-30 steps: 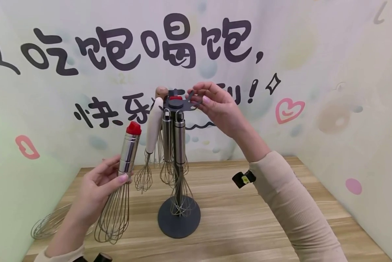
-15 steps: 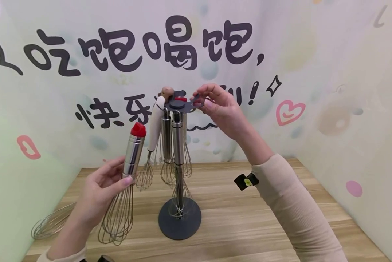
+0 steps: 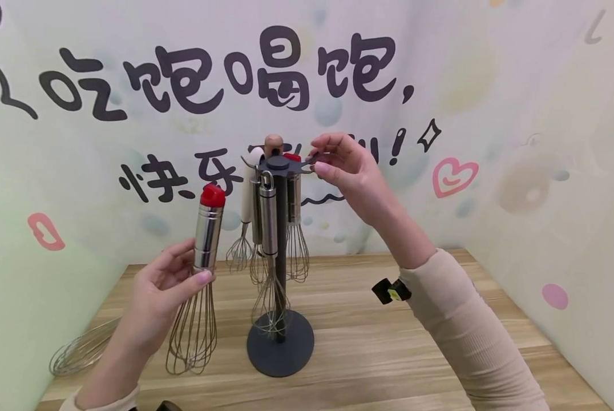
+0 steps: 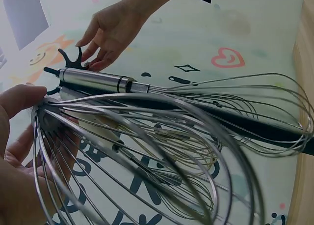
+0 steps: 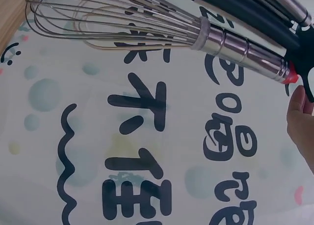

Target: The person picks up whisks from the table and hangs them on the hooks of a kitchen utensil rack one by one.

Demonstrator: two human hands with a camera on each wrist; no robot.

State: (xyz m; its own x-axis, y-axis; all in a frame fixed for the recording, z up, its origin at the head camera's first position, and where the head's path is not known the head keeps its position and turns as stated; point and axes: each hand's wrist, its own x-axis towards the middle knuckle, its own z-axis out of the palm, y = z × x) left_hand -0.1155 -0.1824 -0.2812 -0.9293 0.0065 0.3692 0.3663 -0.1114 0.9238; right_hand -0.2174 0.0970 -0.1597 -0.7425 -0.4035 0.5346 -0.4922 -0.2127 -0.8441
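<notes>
My left hand (image 3: 186, 274) grips a steel-handled whisk with a red cap (image 3: 207, 228) upright, left of a dark grey rack (image 3: 280, 348). Its wires fill the left wrist view (image 4: 147, 151), with my thumb (image 4: 19, 99) on them. My right hand (image 3: 321, 162) pinches a hook arm of the rack's top plate (image 3: 278, 163). Several whisks hang from that plate: a steel-handled one (image 3: 268, 211), a white-handled one (image 3: 246, 197) and a red-capped one (image 5: 240, 45) near my right fingertips (image 5: 299, 119).
Another wire whisk (image 3: 81, 351) lies on the wooden table (image 3: 389, 354) at the far left. Printed walls close in the table at the back and on both sides. The rack stands in the table's middle.
The rack's top plate has turned under my right hand, swinging the hanging whisks round to the left. My left hand has brought its whisk slightly nearer the rack and more upright.
</notes>
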